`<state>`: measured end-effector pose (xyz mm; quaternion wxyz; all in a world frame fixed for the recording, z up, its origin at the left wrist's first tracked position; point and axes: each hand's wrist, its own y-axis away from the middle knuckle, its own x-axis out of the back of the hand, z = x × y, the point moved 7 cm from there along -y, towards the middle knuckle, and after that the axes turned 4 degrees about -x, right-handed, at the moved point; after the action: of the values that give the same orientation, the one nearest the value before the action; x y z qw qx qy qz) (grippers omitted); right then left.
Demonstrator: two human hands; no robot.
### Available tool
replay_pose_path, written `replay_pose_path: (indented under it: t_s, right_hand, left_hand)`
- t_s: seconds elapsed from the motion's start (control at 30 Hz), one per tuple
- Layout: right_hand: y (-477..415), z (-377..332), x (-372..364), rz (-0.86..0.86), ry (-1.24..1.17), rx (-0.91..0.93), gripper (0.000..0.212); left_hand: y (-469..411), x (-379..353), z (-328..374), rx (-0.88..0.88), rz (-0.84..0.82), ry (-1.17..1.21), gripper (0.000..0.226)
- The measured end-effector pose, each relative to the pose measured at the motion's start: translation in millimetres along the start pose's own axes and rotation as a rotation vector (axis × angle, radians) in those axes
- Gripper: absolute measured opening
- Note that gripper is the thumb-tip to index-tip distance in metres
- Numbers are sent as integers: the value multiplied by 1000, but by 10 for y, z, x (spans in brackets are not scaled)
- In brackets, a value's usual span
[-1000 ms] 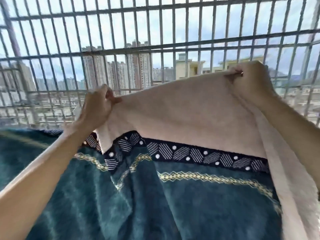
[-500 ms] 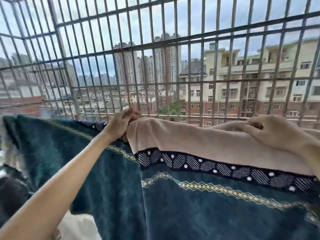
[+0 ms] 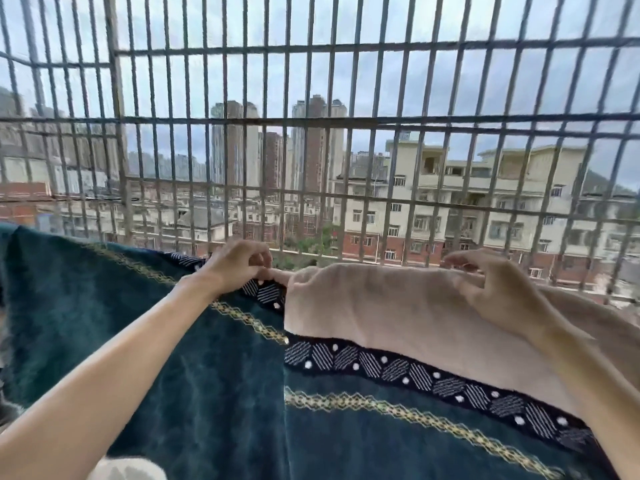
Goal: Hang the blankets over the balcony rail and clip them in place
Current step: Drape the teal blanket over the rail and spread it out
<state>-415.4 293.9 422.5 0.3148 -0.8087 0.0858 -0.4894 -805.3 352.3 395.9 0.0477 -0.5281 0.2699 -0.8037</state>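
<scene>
Your left hand [image 3: 239, 266] pinches the blanket [image 3: 207, 375] at its top edge, with the thumb pointing toward the corner of the beige flap [image 3: 381, 313]. Your right hand [image 3: 498, 296] arches over the flap's top fold, fingertips [image 3: 450, 262] at the fabric; can't tell if it grips. The blanket hangs draped along the foot of the metal grille [image 3: 311, 119], its teal face toward you.

No legible text (blanket pattern only)
</scene>
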Motion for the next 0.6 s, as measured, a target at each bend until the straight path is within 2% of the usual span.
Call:
replay_pose_path:
  t_s: [0.1,0.2,0.3,0.47,0.6]
  right_hand:
    - [-1,-368,-184,-20,21,35,37]
    - [-25,-745,-431,-57,20,41,38]
    - [-66,-1118,-698,-85,41,45,38]
    - [-174,-1629,-1088,-96,75,9,38]
    - [-368,-1877,-1403,-127,86,-36,40]
  left_hand:
    - [-62,21,-25,-48,-8,-30,24]
    - [-106,16,-8,-87,-12,-91,11]
    - [-102,50,-63,-103,21,-161,14]
    - [-9,261,-541,-100,108,-220,16]
    - [57,515,-1121,-49,100,-195,20]
